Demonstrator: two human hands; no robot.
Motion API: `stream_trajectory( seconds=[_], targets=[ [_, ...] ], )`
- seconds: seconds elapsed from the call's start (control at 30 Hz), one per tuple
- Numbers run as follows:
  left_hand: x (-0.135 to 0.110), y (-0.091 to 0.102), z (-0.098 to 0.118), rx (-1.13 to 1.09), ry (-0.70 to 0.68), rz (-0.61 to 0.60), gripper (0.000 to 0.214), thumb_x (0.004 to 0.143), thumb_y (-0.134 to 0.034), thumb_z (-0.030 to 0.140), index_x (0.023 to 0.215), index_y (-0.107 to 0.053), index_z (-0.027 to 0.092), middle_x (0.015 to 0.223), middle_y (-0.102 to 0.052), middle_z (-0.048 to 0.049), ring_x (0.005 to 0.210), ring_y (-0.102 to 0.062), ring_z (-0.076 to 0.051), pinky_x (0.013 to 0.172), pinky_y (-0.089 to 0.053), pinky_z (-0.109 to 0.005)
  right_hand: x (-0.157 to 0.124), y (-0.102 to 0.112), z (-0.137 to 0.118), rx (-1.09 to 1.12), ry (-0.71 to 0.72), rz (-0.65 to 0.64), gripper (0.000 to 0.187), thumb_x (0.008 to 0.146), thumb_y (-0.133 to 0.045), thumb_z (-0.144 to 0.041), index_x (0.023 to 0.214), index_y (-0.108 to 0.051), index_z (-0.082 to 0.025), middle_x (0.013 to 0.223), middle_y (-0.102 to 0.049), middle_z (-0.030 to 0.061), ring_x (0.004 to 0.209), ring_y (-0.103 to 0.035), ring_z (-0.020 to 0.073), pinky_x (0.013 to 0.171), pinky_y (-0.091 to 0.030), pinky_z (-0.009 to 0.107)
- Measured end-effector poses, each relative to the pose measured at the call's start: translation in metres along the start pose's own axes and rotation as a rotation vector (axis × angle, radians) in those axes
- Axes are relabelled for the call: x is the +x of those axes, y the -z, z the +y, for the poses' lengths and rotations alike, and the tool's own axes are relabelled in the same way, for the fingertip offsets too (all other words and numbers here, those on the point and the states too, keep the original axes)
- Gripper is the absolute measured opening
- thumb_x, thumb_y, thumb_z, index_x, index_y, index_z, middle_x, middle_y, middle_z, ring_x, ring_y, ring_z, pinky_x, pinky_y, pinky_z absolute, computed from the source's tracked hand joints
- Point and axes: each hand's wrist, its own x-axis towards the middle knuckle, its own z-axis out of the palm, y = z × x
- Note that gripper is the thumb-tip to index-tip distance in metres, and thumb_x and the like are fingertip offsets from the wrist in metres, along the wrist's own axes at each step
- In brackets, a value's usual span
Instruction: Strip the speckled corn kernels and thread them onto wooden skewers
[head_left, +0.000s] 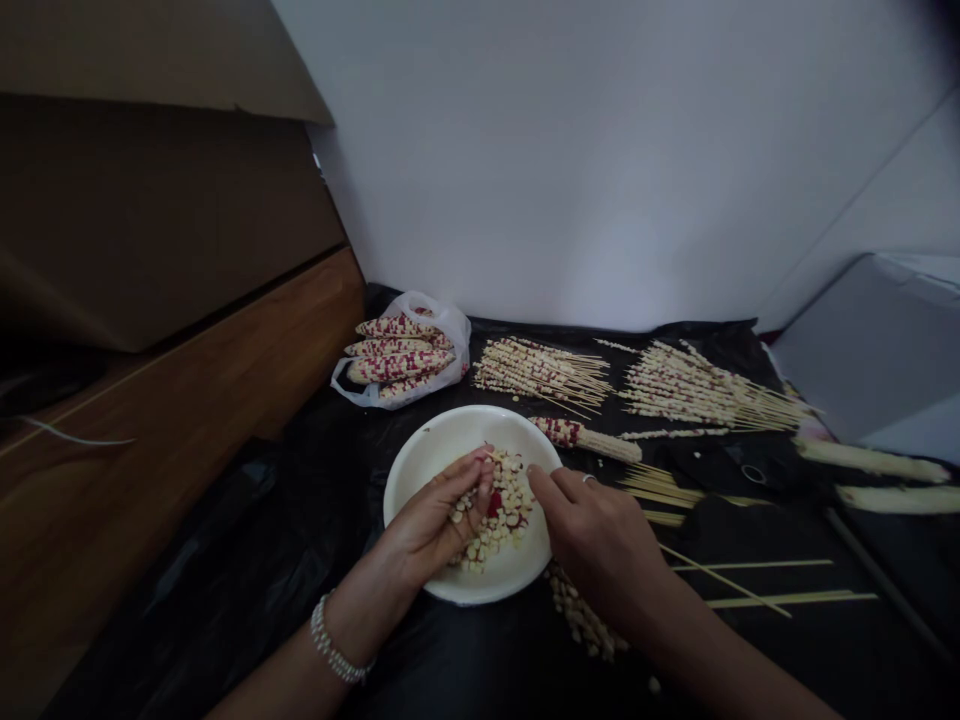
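The left hand [435,525] is over a white bowl [420,480], its fingers [472,490] bunched down against a heap of loose corn kernels [506,510], mostly cream with some dark red among them. From my station I cannot tell whether those fingers are pinching any kernels. A pearl bracelet [334,640] circles that wrist. The right hand [600,530], with a ring [589,479] on one finger, reaches over the bowl's far side, its fingers loosely spread and closed on nothing I can make out. The two hands are apart, with the kernels between their fingertips.

Just below the right hand, spilled kernels [577,615] lie beside the bowl on a black plastic sheet [225,600]. Directly beyond that hand, a partly stripped corn cob [585,440] rests near the rim, speckled red at one end and bare at the other. Further right of the hand lie loose wooden skewers [742,585]. Ahead of both hands are two bundles of kernel-threaded skewers [540,372] [705,390]. Ahead of the left hand, whole speckled corn cobs [397,350] lie on a white plastic bag [454,325]. A wooden panel [187,400] runs along the left side, and a grey box [870,350] sits far to the right.
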Motion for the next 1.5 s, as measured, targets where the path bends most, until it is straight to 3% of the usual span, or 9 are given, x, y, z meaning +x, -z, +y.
stream_trajectory(
  seconds=[0.37,0.7,1.23,1.5],
  targets=[
    [-0.0004,0.0007,-0.0016,0.090,-0.044,0.019,0.028,0.077,-0.061,-0.002,0.103,-0.067,0.009,0.104,-0.069,-0.0097,0.081,-0.067,-0.011,0.075,-0.056,-0.017,-0.0017,0.0001,-0.0027,0.017,0.002,-0.050,0.031,0.074,-0.048,-0.005,0.101,-0.062,-0.014,0.072,-0.061,0.0024,0.057,-0.054,0.0139,0.050,-0.029,0.028],
    [-0.0018,-0.0065,-0.0004,-0.048,0.024,0.065,0.019,0.081,-0.057,0.003,0.096,-0.068,0.007,0.088,-0.070,-0.0110,0.070,-0.068,-0.013,0.065,-0.060,-0.022,-0.0022,-0.0028,-0.0014,-0.004,-0.008,-0.045,0.031,0.073,-0.047,-0.006,0.100,-0.063,-0.013,0.069,-0.060,0.0024,0.056,-0.054,0.0148,0.049,-0.029,0.029],
    [0.0023,0.0001,-0.0011,-0.023,-0.009,0.082,0.029,0.077,-0.060,-0.001,0.103,-0.067,0.011,0.087,-0.072,-0.0061,0.073,-0.066,-0.010,0.070,-0.055,-0.017,0.0003,0.0031,-0.0037,-0.001,-0.010,-0.076,0.034,0.071,-0.048,-0.002,0.100,-0.063,-0.014,0.070,-0.061,0.0018,0.056,-0.054,0.0141,0.049,-0.030,0.028],
    [0.0033,0.0005,-0.0030,-0.002,-0.014,0.058,0.019,0.077,-0.062,0.000,0.093,-0.068,0.008,0.082,-0.069,-0.0063,0.069,-0.065,-0.009,0.066,-0.056,-0.016,0.0003,0.0041,-0.0064,0.040,0.020,-0.019,0.031,0.073,-0.050,-0.003,0.100,-0.062,-0.011,0.071,-0.061,0.0029,0.058,-0.053,0.0147,0.051,-0.033,0.028]
  ],
)
